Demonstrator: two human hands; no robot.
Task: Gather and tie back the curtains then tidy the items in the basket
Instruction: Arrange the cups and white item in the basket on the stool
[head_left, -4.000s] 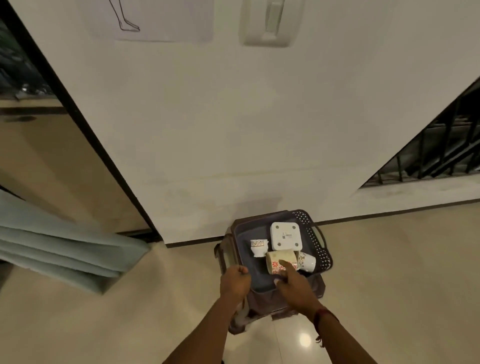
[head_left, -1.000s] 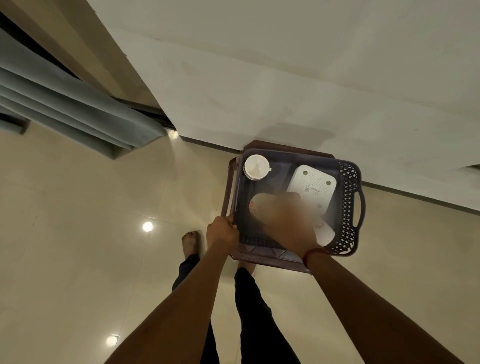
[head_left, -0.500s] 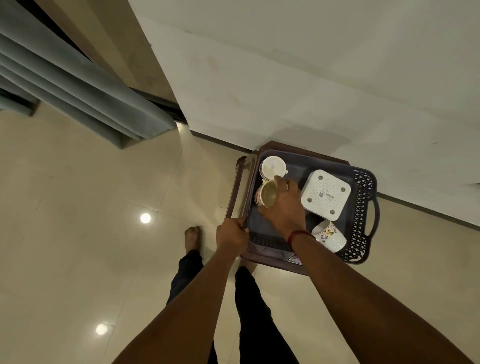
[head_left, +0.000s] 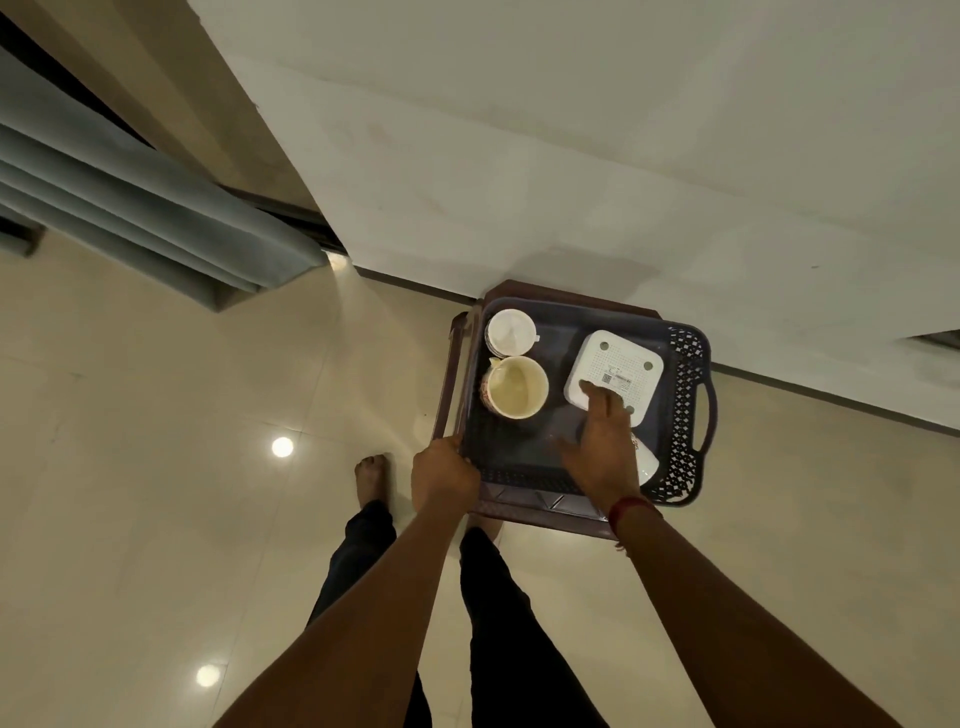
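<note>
Basket: left hand fingers clamp near rim; right hand fingers spread, touching white box.

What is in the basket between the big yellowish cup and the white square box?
Nothing. In the head view, only bare dark basket floor separates the big cup from the white square box, whose near edge the right hand touches.

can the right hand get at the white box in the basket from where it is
Probably yes: the right hand is open over the basket, fingertips already at the white box, with nothing between them.
</note>
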